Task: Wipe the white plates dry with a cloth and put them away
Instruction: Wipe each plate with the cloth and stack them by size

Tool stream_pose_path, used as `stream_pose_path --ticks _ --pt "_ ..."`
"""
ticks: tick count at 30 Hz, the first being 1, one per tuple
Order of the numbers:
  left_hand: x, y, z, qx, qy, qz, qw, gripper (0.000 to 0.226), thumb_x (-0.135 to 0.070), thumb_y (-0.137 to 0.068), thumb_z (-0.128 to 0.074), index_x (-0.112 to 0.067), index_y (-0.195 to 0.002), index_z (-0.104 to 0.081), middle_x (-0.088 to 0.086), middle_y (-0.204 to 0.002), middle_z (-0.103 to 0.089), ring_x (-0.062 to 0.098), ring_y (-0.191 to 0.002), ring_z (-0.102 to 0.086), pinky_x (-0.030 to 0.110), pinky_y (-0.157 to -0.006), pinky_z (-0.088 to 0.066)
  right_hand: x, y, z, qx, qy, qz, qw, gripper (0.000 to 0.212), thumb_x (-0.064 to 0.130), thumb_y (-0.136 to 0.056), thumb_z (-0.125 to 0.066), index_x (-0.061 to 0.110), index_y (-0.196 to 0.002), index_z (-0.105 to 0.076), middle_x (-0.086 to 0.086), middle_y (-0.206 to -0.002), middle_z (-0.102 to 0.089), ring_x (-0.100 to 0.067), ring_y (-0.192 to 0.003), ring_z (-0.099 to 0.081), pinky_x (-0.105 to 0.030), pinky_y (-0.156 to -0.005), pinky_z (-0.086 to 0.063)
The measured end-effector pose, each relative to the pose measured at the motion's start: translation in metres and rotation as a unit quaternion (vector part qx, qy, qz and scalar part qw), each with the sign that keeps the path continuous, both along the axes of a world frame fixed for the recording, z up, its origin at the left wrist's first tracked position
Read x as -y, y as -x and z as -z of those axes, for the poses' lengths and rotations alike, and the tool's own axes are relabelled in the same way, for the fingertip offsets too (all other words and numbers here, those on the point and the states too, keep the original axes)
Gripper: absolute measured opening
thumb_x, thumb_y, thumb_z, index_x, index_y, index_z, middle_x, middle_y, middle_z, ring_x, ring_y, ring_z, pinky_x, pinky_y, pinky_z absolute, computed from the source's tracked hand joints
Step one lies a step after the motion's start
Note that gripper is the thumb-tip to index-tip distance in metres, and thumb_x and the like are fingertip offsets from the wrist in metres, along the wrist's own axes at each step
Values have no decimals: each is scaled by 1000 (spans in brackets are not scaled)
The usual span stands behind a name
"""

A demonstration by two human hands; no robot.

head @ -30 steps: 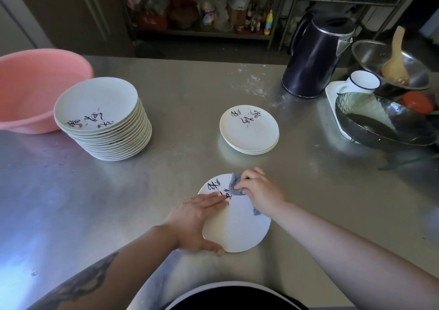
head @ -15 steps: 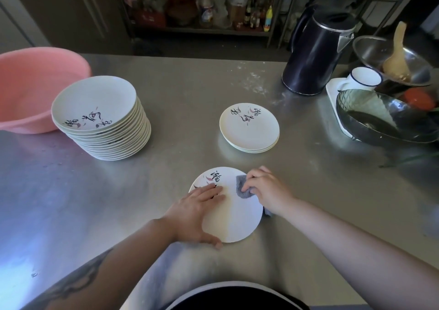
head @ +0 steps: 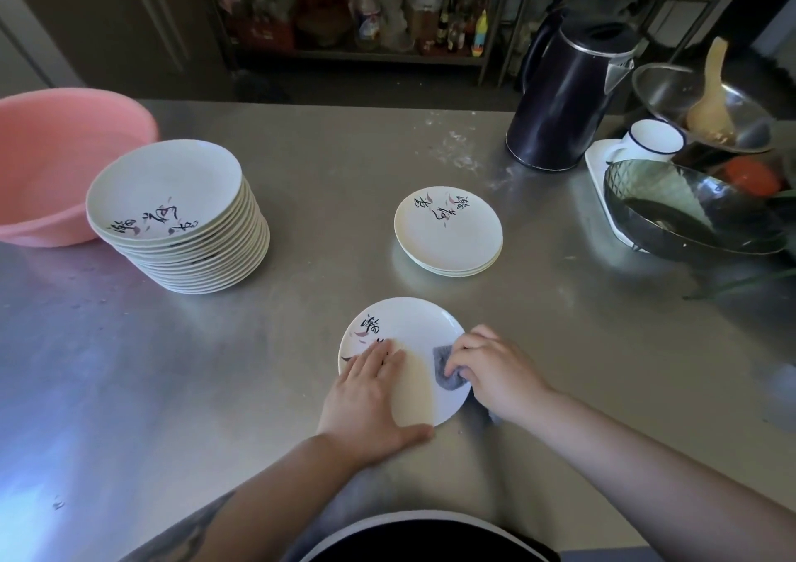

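A white plate (head: 413,329) with black brush lettering lies flat on the steel table near me. My left hand (head: 366,397) lies flat on its left half, thumb hooked under the near rim. My right hand (head: 491,367) presses a grey cloth (head: 446,374) onto the plate's right side. A tall stack of the same white plates (head: 181,216) stands at the left. A short stack of three plates (head: 448,229) sits beyond the plate in the middle of the table.
A pink basin (head: 51,160) stands at the far left behind the tall stack. A dark kettle (head: 564,100) is at the back right. Metal bowls (head: 689,212), a white mug (head: 650,139) and a tray crowd the right edge. Shelves with bottles stand behind the table.
The plate has turned under my hands, so its lettering moved to the far left. The cloth hand has slid from the plate's far edge to its right side.
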State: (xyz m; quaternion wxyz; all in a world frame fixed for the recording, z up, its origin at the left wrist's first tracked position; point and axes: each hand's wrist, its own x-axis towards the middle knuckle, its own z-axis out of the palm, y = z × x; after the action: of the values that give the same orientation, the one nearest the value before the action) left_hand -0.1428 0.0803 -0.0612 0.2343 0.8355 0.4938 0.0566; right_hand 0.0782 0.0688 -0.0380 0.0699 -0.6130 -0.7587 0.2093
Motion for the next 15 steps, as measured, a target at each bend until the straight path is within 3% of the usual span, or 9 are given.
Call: stream_pose_path --ticks 2,5,8,11,15 --pt "-13 10 -2 -5 -5 58 998 120 -89 -59 -56 -30 -156 -16 -14 -162 4 8 -151 0 29 -121 -9 -10 -5 3 -13 -8 -21 1000 31 0 -80 -53 19 -88 -75 7 -93 -67 -22 -100 -53 -34 -78 -48" --pt "-38 24 -5 -48 11 159 986 129 -99 -51 -38 -30 -157 -10 -20 -155 15 -1 -143 16 24 -120 11 -19 -11 9 -25 -3 -32 999 30 -4 -76 -55 19 -83 -74 7 -89 -67 -19 -97 -54 -40 -79 -50" --pt "-50 32 -5 -76 29 185 979 122 -91 -57 -44 -32 -157 -6 -24 -152 15 -6 -141 14 20 -119 11 -23 -11 8 -34 -1 -38 999 31 -4 -77 -54 19 -82 -73 9 -89 -66 -17 -97 -52 -40 -81 -49" --pt "-49 32 -2 -72 29 176 981 123 -94 -53 -32 -33 -156 -7 -25 -150 15 -1 -147 9 20 -119 7 -19 -9 9 -29 -10 -10 999 33 -6 -81 -54 19 -87 -75 7 -95 -66 -18 -103 -52 -36 -82 -47" --pt "-26 19 2 -31 17 92 995 107 -76 -75 -60 -30 -157 -10 -18 -160 6 6 -151 2 23 -122 1 5 8 11 -24 -57 31 998 33 -1 -80 -50 21 -88 -74 10 -95 -66 -15 -101 -53 -24 -75 -38"
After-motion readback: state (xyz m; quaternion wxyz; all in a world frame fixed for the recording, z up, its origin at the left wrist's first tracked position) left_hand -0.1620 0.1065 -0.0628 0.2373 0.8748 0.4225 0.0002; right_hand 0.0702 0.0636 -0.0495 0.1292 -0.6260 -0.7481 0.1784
